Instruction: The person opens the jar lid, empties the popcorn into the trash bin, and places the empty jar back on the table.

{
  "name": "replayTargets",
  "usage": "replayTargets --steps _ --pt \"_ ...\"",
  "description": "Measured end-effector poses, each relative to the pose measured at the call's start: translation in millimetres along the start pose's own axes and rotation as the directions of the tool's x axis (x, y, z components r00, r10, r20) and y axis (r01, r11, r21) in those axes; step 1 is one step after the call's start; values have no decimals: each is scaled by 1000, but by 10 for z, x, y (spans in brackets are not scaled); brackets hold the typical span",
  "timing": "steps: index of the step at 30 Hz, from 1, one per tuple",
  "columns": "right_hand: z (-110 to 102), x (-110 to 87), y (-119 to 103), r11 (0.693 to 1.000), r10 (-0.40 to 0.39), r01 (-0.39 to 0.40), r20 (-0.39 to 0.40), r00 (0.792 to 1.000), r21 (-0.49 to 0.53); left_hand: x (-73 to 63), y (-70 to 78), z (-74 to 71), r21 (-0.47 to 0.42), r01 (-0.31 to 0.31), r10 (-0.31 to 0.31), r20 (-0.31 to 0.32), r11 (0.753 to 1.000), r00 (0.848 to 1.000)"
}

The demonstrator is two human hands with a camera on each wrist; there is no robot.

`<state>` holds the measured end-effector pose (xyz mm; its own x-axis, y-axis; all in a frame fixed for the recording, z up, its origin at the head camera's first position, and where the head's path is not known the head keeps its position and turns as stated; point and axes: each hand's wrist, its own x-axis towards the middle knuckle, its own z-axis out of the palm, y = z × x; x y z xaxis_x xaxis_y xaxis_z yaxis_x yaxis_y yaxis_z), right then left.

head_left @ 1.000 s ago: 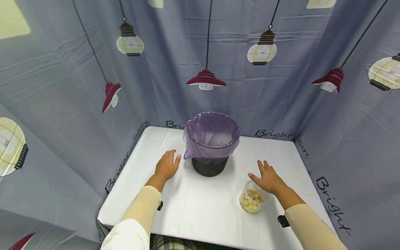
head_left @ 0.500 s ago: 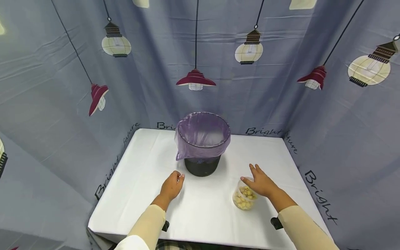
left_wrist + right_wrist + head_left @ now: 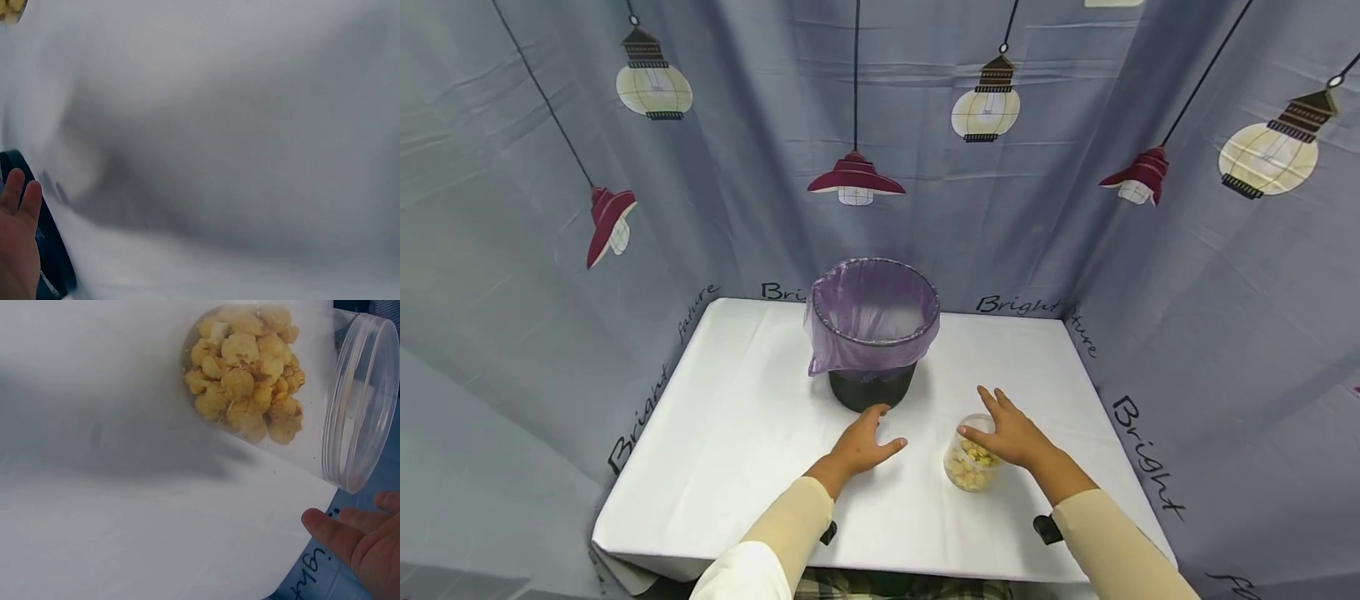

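Observation:
A clear plastic jar (image 3: 967, 473), partly filled with yellow popcorn (image 3: 244, 375), stands upright on the white-covered table. My right hand (image 3: 1017, 433) is spread at the jar's right side, thumb reaching across near its top; in the right wrist view the fingers (image 3: 328, 532) show apart from the jar's clear ridged top (image 3: 356, 406). Left of the jar, my left hand (image 3: 859, 443) hovers over the table with thumb and fingers apart, holding nothing. Behind it stands a black bin (image 3: 871, 385) lined with a purple plastic bag (image 3: 868, 350).
White cloth covers the table (image 3: 730, 433), whose front edge lies near my body. Blue-grey curtains (image 3: 737, 167) printed with lamps enclose the back and both sides. A dark wrist device (image 3: 1047, 529) shows under my right sleeve.
My left hand has come away from the bin's left side toward the jar, its fingers curling in and then spreading. My right hand stays beside the jar. The head view has turned slightly right.

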<state>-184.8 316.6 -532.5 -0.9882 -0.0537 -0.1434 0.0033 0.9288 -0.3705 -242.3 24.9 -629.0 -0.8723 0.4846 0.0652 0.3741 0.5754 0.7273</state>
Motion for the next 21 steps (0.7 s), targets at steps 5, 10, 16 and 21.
replayTargets --steps 5,10,16,21 --pt "10 -18 3 1000 10 -10 -11 1000 17 101 112 123 -19 -28 30 69 999 997" --pt "49 -87 -3 1000 7 -7 -12 1000 15 162 266 280 -5 -71 70 177 997 982" --pt "84 -143 -28 999 -20 21 -31 999 30 195 454 482 -37 -135 140 246 990 959" --pt "60 -143 -47 999 -36 37 -46 998 38 257 581 601 -81 -160 176 252 984 952"
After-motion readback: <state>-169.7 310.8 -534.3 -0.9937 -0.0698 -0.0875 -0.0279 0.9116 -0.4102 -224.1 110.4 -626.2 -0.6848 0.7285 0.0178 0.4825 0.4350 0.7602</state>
